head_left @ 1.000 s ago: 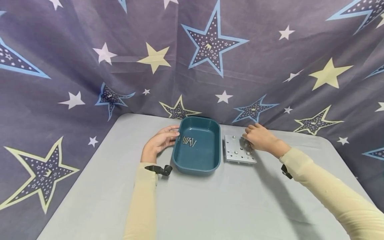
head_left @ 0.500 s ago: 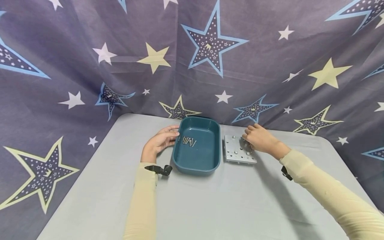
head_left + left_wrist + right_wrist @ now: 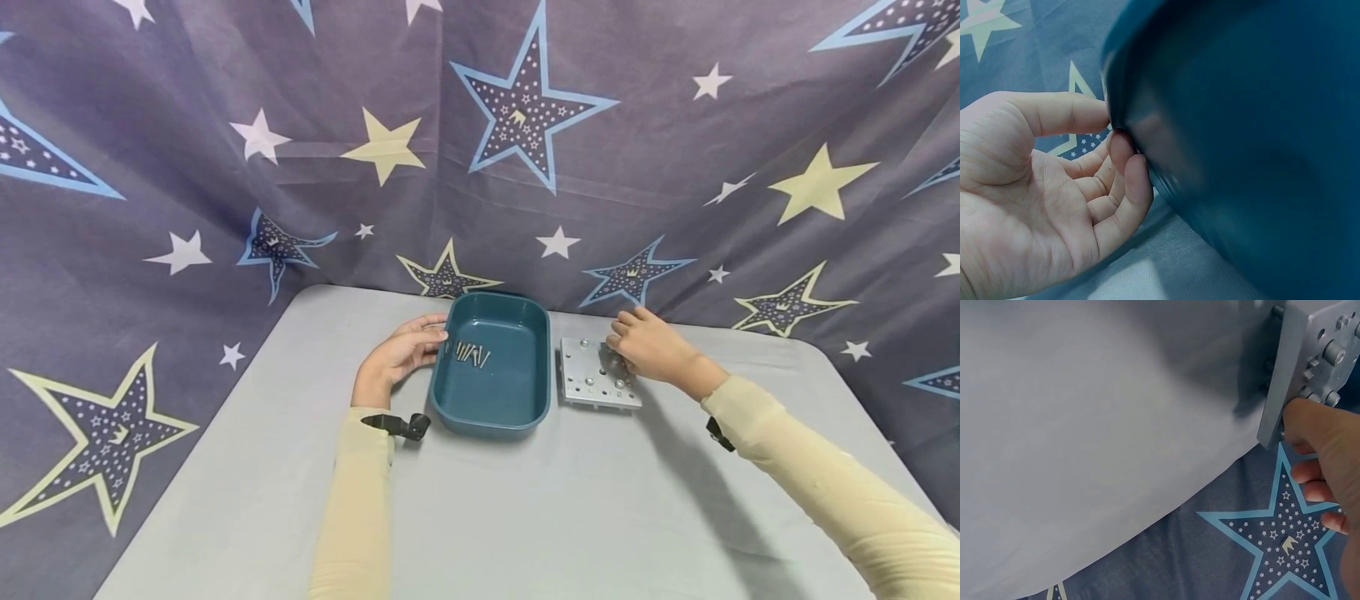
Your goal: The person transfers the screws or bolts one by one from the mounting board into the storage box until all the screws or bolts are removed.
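Note:
My left hand (image 3: 401,354) holds the left wall of a dark teal plastic bin (image 3: 491,408). In the left wrist view the thumb lies at the rim of the bin (image 3: 1241,125), and the curled fingertips press its outer wall. Several thin screws (image 3: 472,354) lie inside it near that wall. Right of the bin is a silver metal plate (image 3: 581,367) with holes and upright bolts. My right hand (image 3: 652,346) pinches at a bolt at the plate's far right part, mostly hidden by the fingers. In the right wrist view other bolts (image 3: 1335,353) stand close by.
A pale grey cloth covers the table (image 3: 480,517). Behind it hangs a dark purple curtain (image 3: 480,208) with stars, right at the table's far edge. Dark straps with small cameras (image 3: 416,426) sit on both wrists.
The right hand shifts very slightly at the plate. The left hand, the bin and the screws stay where they were; the head view drifts a little.

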Demonstrator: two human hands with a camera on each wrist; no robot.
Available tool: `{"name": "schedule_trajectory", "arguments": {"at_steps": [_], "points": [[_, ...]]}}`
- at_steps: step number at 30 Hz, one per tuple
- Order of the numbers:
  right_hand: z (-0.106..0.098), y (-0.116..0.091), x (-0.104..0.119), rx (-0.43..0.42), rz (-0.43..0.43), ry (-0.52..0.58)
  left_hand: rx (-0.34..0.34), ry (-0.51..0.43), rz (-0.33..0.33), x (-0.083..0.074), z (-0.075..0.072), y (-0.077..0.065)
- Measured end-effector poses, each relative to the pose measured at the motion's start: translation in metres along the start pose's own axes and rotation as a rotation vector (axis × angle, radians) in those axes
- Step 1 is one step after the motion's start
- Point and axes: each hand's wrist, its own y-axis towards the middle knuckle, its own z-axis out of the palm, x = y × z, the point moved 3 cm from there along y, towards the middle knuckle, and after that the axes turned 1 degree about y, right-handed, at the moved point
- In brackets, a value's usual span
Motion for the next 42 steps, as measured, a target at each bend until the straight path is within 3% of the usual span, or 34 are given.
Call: {"name": "schedule_trajectory", "arguments": {"at_steps": [17, 29, 42], "points": [[0.0042, -0.0059, -0.0024, -0.058, -0.043, -0.051, -0.007, 0.003, -0.004, 0.0024, -0.0023, 0.0014], [0.0049, -0.0045, 0.0004, -0.052, 0.013, -0.047, -0.004, -0.003, -0.011, 0.0011, -0.0011, 0.0014], [0.0064, -0.006, -0.0005, -0.149, 0.135, 0.057, -0.01, -0.012, -0.016, -0.0002, -0.0002, -0.0001]]}}
